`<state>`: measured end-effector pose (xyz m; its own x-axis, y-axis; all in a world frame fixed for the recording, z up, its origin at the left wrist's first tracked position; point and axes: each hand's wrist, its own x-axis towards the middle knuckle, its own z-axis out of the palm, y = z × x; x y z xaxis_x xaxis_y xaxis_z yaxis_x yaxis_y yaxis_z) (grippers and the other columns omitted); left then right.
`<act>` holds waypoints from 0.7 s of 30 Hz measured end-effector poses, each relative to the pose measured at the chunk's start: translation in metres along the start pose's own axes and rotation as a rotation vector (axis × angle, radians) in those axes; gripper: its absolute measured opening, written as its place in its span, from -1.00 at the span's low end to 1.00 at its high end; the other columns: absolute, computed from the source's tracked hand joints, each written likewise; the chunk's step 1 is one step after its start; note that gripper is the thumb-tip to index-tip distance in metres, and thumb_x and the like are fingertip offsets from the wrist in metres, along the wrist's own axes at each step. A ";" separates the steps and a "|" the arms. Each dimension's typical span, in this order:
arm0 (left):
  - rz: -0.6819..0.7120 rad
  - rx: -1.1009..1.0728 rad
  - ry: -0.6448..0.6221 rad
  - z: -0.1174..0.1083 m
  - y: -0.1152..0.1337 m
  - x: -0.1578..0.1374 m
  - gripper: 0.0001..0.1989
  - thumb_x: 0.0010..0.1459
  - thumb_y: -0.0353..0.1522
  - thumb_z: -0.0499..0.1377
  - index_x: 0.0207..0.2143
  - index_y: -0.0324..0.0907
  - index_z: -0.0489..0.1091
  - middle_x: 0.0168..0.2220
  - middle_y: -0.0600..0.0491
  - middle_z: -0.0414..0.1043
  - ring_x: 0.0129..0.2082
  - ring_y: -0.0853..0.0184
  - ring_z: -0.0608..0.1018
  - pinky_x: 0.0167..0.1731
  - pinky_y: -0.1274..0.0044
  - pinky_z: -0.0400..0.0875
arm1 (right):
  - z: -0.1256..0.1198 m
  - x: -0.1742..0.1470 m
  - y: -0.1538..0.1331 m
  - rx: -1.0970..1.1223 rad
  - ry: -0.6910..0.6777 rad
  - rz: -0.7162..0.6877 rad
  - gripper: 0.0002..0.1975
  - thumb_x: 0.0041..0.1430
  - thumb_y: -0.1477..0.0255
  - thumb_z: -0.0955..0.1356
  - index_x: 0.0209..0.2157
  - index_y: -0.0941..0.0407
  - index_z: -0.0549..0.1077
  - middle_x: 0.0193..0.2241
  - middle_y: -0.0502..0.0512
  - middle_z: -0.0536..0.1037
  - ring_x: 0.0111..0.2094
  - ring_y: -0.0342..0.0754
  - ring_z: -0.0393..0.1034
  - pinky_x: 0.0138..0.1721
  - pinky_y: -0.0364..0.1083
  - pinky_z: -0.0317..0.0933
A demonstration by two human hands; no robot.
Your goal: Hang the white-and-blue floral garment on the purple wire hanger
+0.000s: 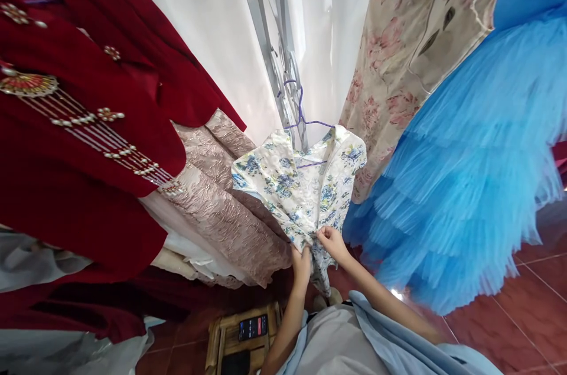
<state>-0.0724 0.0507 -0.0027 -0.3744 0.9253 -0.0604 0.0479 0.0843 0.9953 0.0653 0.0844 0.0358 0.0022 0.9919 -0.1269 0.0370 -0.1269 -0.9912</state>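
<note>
A white blouse with blue and yellow-green flowers (283, 180) hangs in front of me on a purple hanger (302, 109), its neckline in a deep V. At the lower front edge, my right hand (330, 242) pinches the cloth with thumb and finger. My left hand (302, 263) grips the hem just below and to the left, fingers closed and partly hidden. Between and below both hands a gathered strip of the same cloth (321, 280) dangles.
Red velvet garments (133, 85) with beaded trim and a pink brocade skirt (225, 209) hang at left. At right are a floral beige dress (381, 68) and a blue tulle dress (447, 186). A phone (253, 328) lies on a wooden stool (217, 333) over red floor tiles (522, 304).
</note>
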 end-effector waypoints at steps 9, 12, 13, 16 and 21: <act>0.640 0.442 -0.058 -0.003 0.010 -0.011 -0.82 0.24 -0.38 0.13 -0.11 -0.16 0.41 -0.18 -0.08 0.45 -0.11 0.15 0.47 -0.04 0.30 0.37 | 0.007 -0.027 -0.001 0.128 -0.033 0.110 -0.70 0.05 0.23 0.35 -0.61 0.12 0.38 -0.69 0.05 0.50 -0.78 -0.22 0.16 -0.72 -0.21 -0.02; 0.662 0.456 -0.070 0.011 0.018 -0.009 -0.90 0.22 -0.41 0.13 -0.23 -0.18 0.43 -0.27 -0.06 0.47 -0.18 0.15 0.47 -0.13 0.34 0.37 | 0.006 -0.035 -0.009 0.162 -0.040 0.090 -0.70 0.05 0.26 0.37 -0.63 0.14 0.42 -0.69 0.05 0.50 -0.77 -0.23 0.15 -0.72 -0.21 -0.03; 0.673 0.460 -0.068 0.013 0.021 -0.009 -0.92 0.22 -0.40 0.14 -0.27 -0.18 0.42 -0.30 -0.05 0.47 -0.21 0.16 0.47 -0.15 0.35 0.37 | 0.005 -0.037 -0.013 0.170 -0.038 0.079 -0.70 0.04 0.27 0.37 -0.65 0.14 0.42 -0.69 0.05 0.50 -0.77 -0.23 0.16 -0.72 -0.21 -0.02; 0.713 0.464 -0.118 0.015 0.031 -0.011 -0.91 0.22 -0.38 0.15 -0.35 -0.18 0.41 -0.35 -0.02 0.46 -0.25 0.16 0.46 -0.19 0.38 0.33 | 0.005 -0.037 -0.032 0.193 0.007 0.062 -0.72 -0.02 0.30 0.41 -0.68 0.14 0.41 -0.72 0.05 0.49 -0.76 -0.23 0.15 -0.70 -0.21 0.01; 0.722 0.460 -0.166 0.004 0.039 -0.012 -0.83 0.23 -0.40 0.12 -0.46 -0.16 0.33 -0.43 0.03 0.41 -0.30 0.22 0.45 -0.19 0.41 0.28 | 0.004 -0.008 -0.102 0.242 0.075 0.010 -0.72 -0.07 0.32 0.44 -0.71 0.14 0.40 -0.76 0.04 0.45 -0.77 -0.24 0.08 -0.72 -0.20 -0.03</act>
<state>-0.0621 0.0439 0.0364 0.0296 0.8489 0.5277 0.6041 -0.4358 0.6672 0.0573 0.0889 0.1380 0.0759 0.9869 -0.1427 -0.2035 -0.1247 -0.9711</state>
